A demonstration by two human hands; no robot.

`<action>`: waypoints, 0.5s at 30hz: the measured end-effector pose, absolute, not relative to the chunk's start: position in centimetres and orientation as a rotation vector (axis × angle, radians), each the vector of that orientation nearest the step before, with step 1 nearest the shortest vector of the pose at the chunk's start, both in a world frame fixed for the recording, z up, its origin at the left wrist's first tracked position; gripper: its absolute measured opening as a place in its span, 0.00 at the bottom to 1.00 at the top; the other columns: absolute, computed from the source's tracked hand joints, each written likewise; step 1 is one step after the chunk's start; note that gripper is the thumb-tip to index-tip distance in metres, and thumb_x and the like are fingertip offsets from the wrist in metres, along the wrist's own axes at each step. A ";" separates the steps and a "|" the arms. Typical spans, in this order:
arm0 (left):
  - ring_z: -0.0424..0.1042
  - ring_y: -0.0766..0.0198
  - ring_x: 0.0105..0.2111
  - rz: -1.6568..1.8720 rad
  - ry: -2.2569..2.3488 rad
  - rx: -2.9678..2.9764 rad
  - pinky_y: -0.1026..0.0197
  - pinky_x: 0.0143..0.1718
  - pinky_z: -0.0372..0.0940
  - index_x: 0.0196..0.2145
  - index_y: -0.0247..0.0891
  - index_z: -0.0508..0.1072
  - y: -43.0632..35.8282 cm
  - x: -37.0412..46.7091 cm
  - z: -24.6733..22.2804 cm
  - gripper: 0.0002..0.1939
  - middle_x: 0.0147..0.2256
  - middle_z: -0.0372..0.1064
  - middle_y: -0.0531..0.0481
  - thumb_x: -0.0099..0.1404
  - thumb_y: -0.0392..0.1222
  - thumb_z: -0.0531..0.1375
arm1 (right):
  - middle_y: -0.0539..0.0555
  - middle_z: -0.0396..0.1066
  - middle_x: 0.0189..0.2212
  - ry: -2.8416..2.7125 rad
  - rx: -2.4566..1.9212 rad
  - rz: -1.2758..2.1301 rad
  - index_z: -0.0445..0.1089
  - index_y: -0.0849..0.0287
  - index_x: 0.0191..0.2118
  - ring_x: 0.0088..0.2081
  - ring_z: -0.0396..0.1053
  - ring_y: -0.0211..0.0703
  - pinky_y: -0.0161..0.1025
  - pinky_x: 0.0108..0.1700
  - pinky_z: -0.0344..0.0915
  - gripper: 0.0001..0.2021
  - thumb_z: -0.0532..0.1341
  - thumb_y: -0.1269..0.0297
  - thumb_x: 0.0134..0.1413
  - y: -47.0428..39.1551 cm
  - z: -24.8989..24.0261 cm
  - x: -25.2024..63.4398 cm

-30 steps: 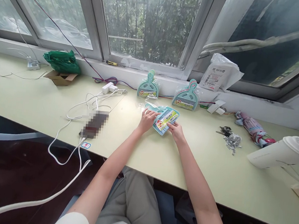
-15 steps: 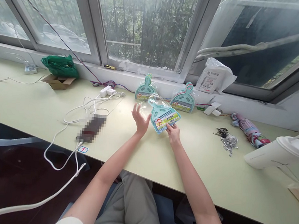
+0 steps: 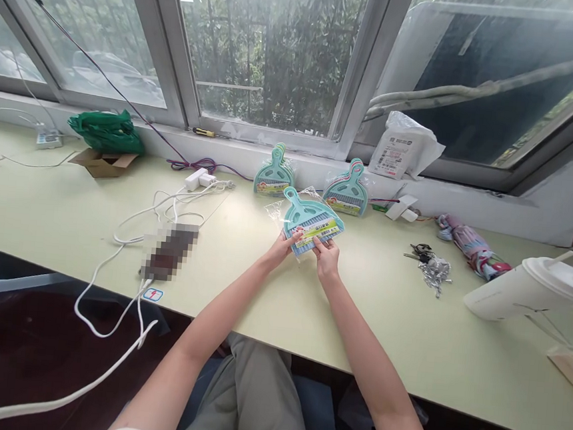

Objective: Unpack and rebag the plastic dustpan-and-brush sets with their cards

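A teal mini dustpan and brush set (image 3: 311, 210) in clear plastic wrap, with a yellow-green label, is held tilted above the table. My left hand (image 3: 284, 247) grips its lower left edge, thumb over the front. At the bottom edge, my right hand (image 3: 327, 257) is closed on it, with the thumb on the label. Behind it, against the wall, lean a stack of wrapped dustpan sets (image 3: 275, 171) and a second stack (image 3: 349, 188) to the right. The backs of both grips are hidden.
On the left of the table (image 3: 240, 284) lie a blurred phone (image 3: 170, 252), white cables and a cardboard box (image 3: 101, 164) under a green bag (image 3: 108, 131). Keys (image 3: 430, 264), a folded umbrella (image 3: 474, 248) and a white cup (image 3: 525, 289) are on the right.
My left hand has moved from open beside the dustpan set to gripping its left edge. The right hand keeps its hold. The view has shifted slightly.
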State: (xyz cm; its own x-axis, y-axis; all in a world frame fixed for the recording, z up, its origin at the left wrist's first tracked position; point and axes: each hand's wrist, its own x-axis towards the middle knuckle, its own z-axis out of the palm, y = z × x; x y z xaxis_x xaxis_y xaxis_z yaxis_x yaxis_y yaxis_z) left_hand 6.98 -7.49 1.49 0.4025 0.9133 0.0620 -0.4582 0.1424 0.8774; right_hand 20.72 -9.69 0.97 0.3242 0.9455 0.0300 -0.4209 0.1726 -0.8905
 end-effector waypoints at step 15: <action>0.67 0.56 0.53 1.096 0.592 1.015 0.54 0.52 0.63 0.55 0.41 0.63 -7.7 7.6 1.5 0.27 0.56 0.64 0.43 0.59 0.48 0.63 | 0.56 0.73 0.45 -0.669 -0.900 1.064 0.68 0.58 0.43 0.50 0.71 0.46 0.42 0.52 0.71 0.23 0.71 0.62 0.38 -9.7 1.3 21.1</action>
State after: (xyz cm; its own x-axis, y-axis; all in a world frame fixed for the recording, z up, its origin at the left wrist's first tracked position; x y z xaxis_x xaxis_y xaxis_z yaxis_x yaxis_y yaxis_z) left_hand 7.62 -7.69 1.52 0.3773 0.9227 0.0786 -0.4405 0.1042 0.8917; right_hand 21.06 -9.65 1.26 0.3560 0.9336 0.0419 -0.4424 0.2078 -0.8724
